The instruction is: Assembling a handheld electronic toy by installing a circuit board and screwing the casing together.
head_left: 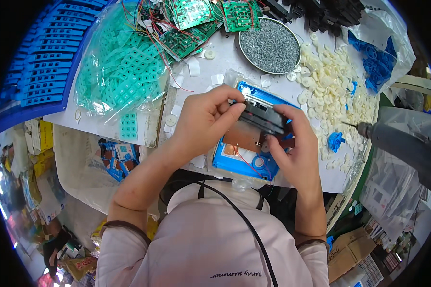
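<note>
A black slotted plastic part (pixel 262 118) is held between both my hands over a blue plastic casing (pixel 227 162). The fingers and thumb of my left hand (pixel 206 115) pinch its left end. On its right end rest the fingers of my right hand (pixel 299 148), curled round with the thumb lower down, close to the casing. Inside the casing lies a brown circuit board (pixel 242 138), with thin red wires (pixel 246 160) running over the lower part. A small round piece (pixel 259 163) sits near the casing's lower right. My fingers partly hide the black part's ends.
A round dish of screws (pixel 269 46) stands behind, beside green circuit boards (pixel 191 13) with loose wires. Bagged green keypads (pixel 129 71) and blue casings (pixel 57 43) are at left. Cream plastic discs (pixel 328 79) spread at right, near a grey power screwdriver (pixel 400 143).
</note>
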The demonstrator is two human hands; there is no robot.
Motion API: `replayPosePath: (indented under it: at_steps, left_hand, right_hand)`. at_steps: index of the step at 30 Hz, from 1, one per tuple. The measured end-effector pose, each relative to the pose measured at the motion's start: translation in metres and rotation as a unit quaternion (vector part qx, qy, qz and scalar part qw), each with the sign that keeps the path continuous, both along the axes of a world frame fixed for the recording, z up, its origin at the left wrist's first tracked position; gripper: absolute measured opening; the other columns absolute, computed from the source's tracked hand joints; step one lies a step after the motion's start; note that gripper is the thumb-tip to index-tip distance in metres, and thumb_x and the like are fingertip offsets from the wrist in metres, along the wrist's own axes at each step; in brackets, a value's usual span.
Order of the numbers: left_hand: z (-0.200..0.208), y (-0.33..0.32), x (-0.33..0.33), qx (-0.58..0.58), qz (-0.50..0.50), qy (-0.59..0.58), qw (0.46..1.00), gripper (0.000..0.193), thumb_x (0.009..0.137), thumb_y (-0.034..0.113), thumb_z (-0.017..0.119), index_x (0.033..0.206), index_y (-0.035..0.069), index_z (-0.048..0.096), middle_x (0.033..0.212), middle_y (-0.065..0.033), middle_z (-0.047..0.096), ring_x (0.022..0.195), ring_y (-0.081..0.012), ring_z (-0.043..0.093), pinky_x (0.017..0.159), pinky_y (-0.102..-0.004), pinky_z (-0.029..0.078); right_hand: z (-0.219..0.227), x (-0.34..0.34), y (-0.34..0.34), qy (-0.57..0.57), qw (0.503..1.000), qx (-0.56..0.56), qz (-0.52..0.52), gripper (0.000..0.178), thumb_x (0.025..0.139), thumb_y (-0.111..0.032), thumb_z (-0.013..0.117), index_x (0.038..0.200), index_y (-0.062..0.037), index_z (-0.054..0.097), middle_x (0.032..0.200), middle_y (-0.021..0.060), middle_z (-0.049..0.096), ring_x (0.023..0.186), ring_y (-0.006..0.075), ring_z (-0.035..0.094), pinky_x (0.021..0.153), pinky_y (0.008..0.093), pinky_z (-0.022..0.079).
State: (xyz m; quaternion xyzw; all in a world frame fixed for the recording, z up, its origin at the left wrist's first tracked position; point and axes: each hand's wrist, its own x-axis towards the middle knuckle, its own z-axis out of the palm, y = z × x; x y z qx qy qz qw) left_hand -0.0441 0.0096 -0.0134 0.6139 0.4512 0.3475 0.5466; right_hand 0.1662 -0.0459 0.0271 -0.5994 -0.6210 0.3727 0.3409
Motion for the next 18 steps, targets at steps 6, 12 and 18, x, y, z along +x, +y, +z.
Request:
replayPosePath:
  at_steps: [6, 12, 18]
  left_hand:
    - [0.032, 0.056, 0.000, 0.189, -0.170, 0.169, 0.952, 0.012, 0.086, 0.013, 0.070, 0.093, 0.003, 0.069, 0.064, -0.0086, 0.058, 0.057, -0.0187, 0.056, 0.056, -0.0324, 0.044]
    - [0.041, 0.080, 0.011, 0.251, -0.308, 0.225, 0.890, 0.009, 0.082, 0.014, 0.069, 0.083, 0.006, 0.066, 0.075, -0.0130, 0.064, 0.074, -0.0353, 0.064, 0.066, -0.0442, 0.049]
    - [0.044, 0.089, 0.012, 0.265, -0.374, 0.236, 0.857, 0.012, 0.082, 0.014, 0.069, 0.078, 0.005, 0.061, 0.076, -0.0116, 0.061, 0.076, -0.0340, 0.064, 0.068, -0.0451, 0.050]
  right_hand:
    - [-0.004, 0.007, 0.001, -0.047, 0.996, 0.044, 0.064, 0.049, 0.080, 0.009, 0.071, 0.127, 0.0001, 0.060, 0.118, 0.0138, 0.063, 0.092, 0.0187, 0.066, 0.063, 0.0248, 0.056]
    - [-0.006, 0.009, 0.002, -0.038, 0.996, 0.050, 0.062, 0.045, 0.080, 0.004, 0.071, 0.123, -0.0005, 0.060, 0.117, 0.0181, 0.064, 0.094, 0.0343, 0.069, 0.074, 0.0366, 0.058]
    - [-0.003, 0.008, 0.004, -0.052, 0.995, 0.050, 0.075, 0.048, 0.078, 0.005, 0.072, 0.124, -0.0007, 0.061, 0.116, 0.0186, 0.064, 0.095, 0.0356, 0.068, 0.077, 0.0379, 0.057]
